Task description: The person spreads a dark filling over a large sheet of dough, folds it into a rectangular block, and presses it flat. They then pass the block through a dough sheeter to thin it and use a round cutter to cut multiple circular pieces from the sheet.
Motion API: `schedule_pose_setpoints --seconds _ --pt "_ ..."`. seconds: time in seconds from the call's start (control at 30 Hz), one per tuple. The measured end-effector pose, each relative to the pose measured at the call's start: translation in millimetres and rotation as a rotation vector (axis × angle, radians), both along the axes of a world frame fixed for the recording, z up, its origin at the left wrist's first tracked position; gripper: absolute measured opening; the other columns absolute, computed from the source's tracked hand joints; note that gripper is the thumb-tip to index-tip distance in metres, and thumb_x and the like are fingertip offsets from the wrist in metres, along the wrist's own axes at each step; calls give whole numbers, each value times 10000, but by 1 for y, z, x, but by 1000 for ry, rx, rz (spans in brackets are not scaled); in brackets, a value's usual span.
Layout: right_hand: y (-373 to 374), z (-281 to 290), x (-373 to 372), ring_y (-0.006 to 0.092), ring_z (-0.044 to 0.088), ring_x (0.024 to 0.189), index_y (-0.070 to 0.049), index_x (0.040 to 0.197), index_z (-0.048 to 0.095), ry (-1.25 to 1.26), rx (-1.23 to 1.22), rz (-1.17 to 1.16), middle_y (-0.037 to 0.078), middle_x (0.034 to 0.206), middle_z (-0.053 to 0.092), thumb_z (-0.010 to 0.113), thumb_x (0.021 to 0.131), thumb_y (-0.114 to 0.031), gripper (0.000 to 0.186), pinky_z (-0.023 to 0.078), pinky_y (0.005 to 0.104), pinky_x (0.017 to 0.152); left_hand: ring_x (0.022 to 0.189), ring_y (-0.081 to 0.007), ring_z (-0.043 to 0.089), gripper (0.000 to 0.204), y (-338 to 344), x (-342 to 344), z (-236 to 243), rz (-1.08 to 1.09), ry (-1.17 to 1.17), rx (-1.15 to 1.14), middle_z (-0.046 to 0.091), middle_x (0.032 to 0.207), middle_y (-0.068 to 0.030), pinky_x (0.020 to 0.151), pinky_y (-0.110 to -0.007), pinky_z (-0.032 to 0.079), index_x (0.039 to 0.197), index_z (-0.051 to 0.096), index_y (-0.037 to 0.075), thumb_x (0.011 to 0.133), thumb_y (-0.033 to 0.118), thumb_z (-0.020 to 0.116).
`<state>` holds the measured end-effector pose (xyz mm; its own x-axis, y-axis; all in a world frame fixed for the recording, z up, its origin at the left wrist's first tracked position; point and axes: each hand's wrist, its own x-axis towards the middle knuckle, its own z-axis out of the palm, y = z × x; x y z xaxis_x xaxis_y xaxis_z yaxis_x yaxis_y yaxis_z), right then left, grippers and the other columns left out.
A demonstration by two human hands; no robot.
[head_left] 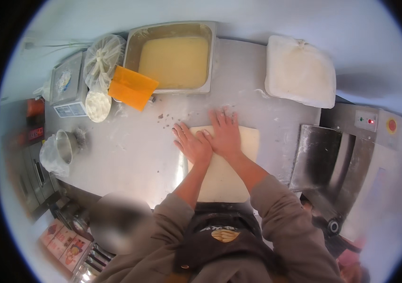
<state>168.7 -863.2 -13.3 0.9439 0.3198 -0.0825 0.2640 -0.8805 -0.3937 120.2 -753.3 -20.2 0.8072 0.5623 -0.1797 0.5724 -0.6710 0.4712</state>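
A pale, flat sheet of dough point(224, 177) lies on the steel table point(125, 155) right in front of me, its near end at the table's edge by my apron. Both palms press on its far part. My left hand point(194, 144) has its fingers stretched out, their tips reaching past the dough's left side onto the metal. My right hand point(225, 134) lies flat beside it with fingers spread, the tips beyond the far edge of the sheet. The thumbs meet or overlap between the hands. Neither hand grips anything.
A steel pan of yellow mixture point(175, 61) stands at the back, an orange scraper point(132, 87) against its corner. Left are a scale point(69, 82), a bowl of white powder point(98, 106) and a metal bowl point(65, 146). A cloth-covered tub point(300, 73) and a machine point(366, 122) stand right.
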Motion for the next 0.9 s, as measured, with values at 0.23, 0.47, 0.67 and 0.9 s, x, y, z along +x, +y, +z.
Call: schedule_pose_setpoints --seconds 0.23,0.47,0.67,0.9 --pt "-26 16 -4 396 351 1617 -98 1652 481 28 36 49 194 1652 505 644 1026 -552 791 168 655 1335 1704 -413 130 783 4 7 8 -51 103 64 199 1821 -252 1345 -624 123 1730 279 -6 1075 352 516" --pt "-77 5 -19 412 462 1528 -102 1602 552 -7 137 43 201 1580 576 725 963 -547 797 201 639 1331 1706 -400 132 742 12 4 -29 -152 121 219 227 1826 -217 1315 -664 182 1729 297 4 1121 392 471" --pt "-74 4 -42 384 370 1610 -134 1687 436 -103 200 31 207 1704 452 712 934 -638 947 118 645 1355 1700 -399 163 786 23 2 -36 -196 133 210 220 1831 -204 1317 -614 228 1742 244 6 1157 505 403" --pt "-79 2 -76 347 328 1639 -127 1691 429 -81 226 -13 173 1730 430 718 907 -584 953 83 592 1377 1712 -401 112 804 -5 -48 -5 -731 39 349 160 1846 -212 1346 -595 159 1747 214 -22 1158 494 399"
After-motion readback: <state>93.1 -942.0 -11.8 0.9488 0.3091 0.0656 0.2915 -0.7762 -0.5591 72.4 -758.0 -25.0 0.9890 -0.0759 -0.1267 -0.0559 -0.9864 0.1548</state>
